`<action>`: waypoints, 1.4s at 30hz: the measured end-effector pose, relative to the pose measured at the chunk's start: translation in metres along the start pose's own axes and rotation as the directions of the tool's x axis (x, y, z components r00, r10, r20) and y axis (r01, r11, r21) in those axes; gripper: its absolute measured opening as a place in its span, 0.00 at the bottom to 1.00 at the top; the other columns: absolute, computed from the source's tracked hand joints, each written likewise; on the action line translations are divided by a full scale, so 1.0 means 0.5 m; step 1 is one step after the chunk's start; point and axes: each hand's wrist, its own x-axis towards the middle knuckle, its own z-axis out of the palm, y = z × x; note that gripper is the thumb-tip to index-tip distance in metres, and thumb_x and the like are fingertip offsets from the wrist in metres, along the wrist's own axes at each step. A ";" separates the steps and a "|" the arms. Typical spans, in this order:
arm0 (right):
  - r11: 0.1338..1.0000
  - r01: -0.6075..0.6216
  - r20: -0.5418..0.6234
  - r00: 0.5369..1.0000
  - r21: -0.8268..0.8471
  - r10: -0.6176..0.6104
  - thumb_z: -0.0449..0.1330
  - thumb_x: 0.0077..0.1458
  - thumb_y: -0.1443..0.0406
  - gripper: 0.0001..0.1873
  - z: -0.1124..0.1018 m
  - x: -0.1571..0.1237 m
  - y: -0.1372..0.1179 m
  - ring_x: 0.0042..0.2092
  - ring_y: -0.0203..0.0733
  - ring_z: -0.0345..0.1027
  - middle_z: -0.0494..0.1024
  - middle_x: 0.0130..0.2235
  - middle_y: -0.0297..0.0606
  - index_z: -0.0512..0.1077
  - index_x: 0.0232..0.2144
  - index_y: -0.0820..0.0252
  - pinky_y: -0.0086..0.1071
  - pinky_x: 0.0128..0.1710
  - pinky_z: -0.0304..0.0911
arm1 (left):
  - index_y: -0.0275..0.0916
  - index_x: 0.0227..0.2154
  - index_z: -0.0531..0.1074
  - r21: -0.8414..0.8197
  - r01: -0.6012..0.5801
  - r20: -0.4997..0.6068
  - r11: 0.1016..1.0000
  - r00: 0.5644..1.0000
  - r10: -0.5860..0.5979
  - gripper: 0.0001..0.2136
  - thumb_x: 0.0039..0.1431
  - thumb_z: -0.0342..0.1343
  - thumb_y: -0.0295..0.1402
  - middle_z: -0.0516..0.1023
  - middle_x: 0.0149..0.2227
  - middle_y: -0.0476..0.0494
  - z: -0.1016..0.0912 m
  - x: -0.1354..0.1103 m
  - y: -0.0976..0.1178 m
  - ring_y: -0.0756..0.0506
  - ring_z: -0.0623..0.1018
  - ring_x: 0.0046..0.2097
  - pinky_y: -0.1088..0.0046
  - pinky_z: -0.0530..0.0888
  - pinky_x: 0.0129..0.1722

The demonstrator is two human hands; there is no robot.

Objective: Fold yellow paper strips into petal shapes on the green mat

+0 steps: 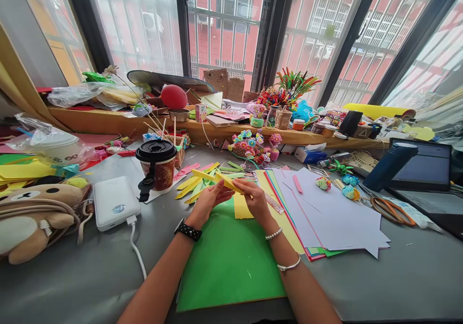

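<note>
Noted bright daylight through dark-framed windows (144, 25), barred in white, spanning the whole back. Saw red-brick building (238, 39) outside. Logged grey table (415, 276) butted against cluttered wooden sill (90, 119).

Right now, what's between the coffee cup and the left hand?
Head view: loose paper strips lie on the table between coffee cup and left hand, which pinches a yellow strip.
</note>
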 end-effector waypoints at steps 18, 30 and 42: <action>0.825 -0.320 0.076 0.943 0.465 0.323 0.54 0.47 0.58 0.16 -0.010 0.006 -0.011 0.38 0.42 0.67 0.75 0.36 0.40 0.71 0.35 0.61 0.35 0.36 0.63 | 0.35 0.23 0.73 0.385 -0.113 0.140 0.916 0.988 0.064 0.11 0.42 0.56 0.40 0.77 0.23 0.46 0.007 -0.002 -0.007 0.47 0.76 0.27 0.74 0.72 0.29; 0.845 -0.341 0.030 0.932 0.413 0.361 0.58 0.41 0.57 0.13 -0.001 0.005 -0.001 0.28 0.36 0.63 0.71 0.25 0.35 0.71 0.23 0.62 0.30 0.30 0.59 | 0.36 0.23 0.74 0.492 -0.186 0.193 0.851 0.976 0.102 0.11 0.44 0.54 0.39 0.77 0.23 0.47 0.015 -0.009 -0.014 0.47 0.75 0.27 0.76 0.71 0.27; 0.723 -0.390 0.069 0.900 0.570 0.431 0.61 0.38 0.57 0.12 0.003 0.003 -0.003 0.25 0.33 0.60 0.68 0.21 0.31 0.70 0.19 0.62 0.28 0.27 0.57 | 0.35 0.25 0.75 0.470 -0.143 0.215 0.871 0.976 0.044 0.12 0.43 0.55 0.40 0.77 0.22 0.47 0.014 -0.008 -0.012 0.47 0.76 0.27 0.76 0.71 0.27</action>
